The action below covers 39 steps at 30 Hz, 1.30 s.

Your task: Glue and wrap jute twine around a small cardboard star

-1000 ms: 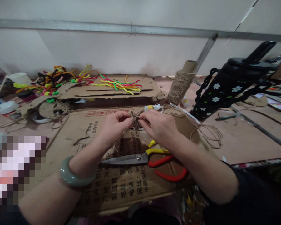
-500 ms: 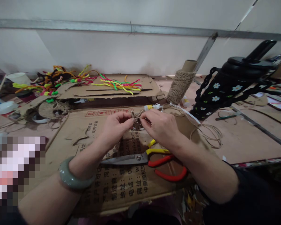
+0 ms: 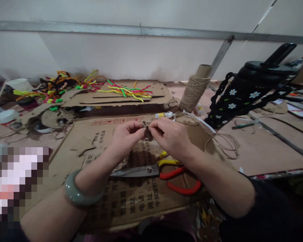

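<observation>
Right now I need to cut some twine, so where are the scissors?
In the head view, the scissors lie on the flattened cardboard box, centre, just below both hands, blades pointing left, red and yellow handles to the right.

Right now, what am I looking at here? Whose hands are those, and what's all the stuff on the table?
The picture comes from a camera worn on a person's head, looking down at their own two hands, so no face shows. The left hand, with a green bangle on its wrist, and the right hand both pinch a small piece of brown jute twine between their fingertips. Under the hands lies flat cardboard with printed writing. On it, close to the person, lie scissors with yellow and red handles. Farther back stand a spool of twine and a black bottle with white flowers, and a small glue tube lies there. Bright pipe cleaners lie on more cardboard near the wall.
</observation>
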Each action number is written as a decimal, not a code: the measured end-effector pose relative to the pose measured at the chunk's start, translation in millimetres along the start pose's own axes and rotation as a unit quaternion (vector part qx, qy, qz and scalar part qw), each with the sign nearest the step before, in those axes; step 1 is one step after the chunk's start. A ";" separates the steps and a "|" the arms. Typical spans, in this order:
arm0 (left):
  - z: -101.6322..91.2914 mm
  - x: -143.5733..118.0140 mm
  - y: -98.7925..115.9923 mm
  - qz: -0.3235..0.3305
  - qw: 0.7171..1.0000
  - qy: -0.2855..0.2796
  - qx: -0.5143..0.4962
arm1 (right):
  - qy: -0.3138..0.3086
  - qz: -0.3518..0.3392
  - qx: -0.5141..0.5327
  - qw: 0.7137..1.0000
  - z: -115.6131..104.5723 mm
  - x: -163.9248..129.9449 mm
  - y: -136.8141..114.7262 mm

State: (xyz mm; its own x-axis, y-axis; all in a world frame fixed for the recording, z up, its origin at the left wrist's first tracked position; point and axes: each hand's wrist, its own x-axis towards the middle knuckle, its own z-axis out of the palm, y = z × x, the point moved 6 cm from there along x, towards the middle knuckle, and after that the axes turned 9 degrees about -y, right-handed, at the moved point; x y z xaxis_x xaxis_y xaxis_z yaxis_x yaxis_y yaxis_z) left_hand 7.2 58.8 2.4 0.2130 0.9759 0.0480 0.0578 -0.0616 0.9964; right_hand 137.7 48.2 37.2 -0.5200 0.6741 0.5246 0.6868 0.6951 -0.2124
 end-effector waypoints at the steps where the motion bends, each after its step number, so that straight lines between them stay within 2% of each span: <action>1: -0.1 0.1 0.0 0.000 1.000 0.000 -0.002 | 0.000 0.000 -0.002 1.000 0.4 -0.3 0.1; 11: -0.6 0.9 -3.9 0.007 0.999 -0.012 -0.047 | -0.036 -0.008 -0.001 0.999 2.7 -0.7 -1.3; 17: 2.2 0.5 -2.3 0.015 0.997 -0.041 -0.057 | -0.022 -0.023 -0.031 0.999 -0.5 -1.6 -4.6; 27: 1.6 0.3 -2.5 -0.001 0.997 -0.034 -0.071 | 0.003 -0.056 -0.064 0.996 -5.9 -4.3 -10.3; 39: 2.0 -1.9 1.6 -0.010 0.998 -0.017 -0.057 | -0.010 -0.041 -0.040 0.998 -6.7 -4.3 -10.8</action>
State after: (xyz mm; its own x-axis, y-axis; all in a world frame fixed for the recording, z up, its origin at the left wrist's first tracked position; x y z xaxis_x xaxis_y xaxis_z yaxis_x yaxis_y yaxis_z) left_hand 8.9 56.5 3.8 0.2464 0.9688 0.0268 -0.0492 -0.0151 0.9987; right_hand 135.9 36.1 42.8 -0.5856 0.6211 0.5209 0.6794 0.7265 -0.1025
